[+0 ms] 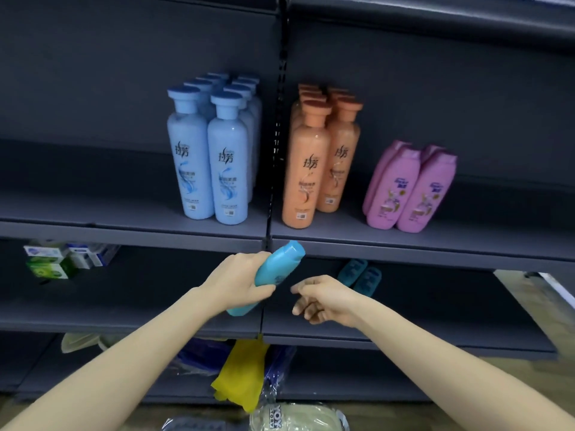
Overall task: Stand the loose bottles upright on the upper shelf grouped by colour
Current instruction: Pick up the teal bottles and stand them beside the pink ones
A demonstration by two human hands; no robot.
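My left hand (pixel 238 279) grips a teal bottle (pixel 273 269) around its middle, tilted with the cap up and to the right, just below the front edge of the upper shelf (pixel 130 227). My right hand (pixel 323 298) hangs beside it with loosely curled fingers, holding nothing. On the upper shelf stand several light blue bottles (pixel 211 157), several orange bottles (pixel 323 160) and a group of pink bottles (pixel 410 191), all upright. Two more teal bottles (pixel 361 273) lie on the middle shelf behind my right hand.
Small boxes (pixel 62 259) sit at the left of the middle shelf (pixel 93 318). Below hang a yellow cloth (pixel 242 374) and plastic-wrapped goods (pixel 298 418). A black slotted upright (pixel 277 144) divides the shelf bays. Bare shelf shows right of the pink bottles.
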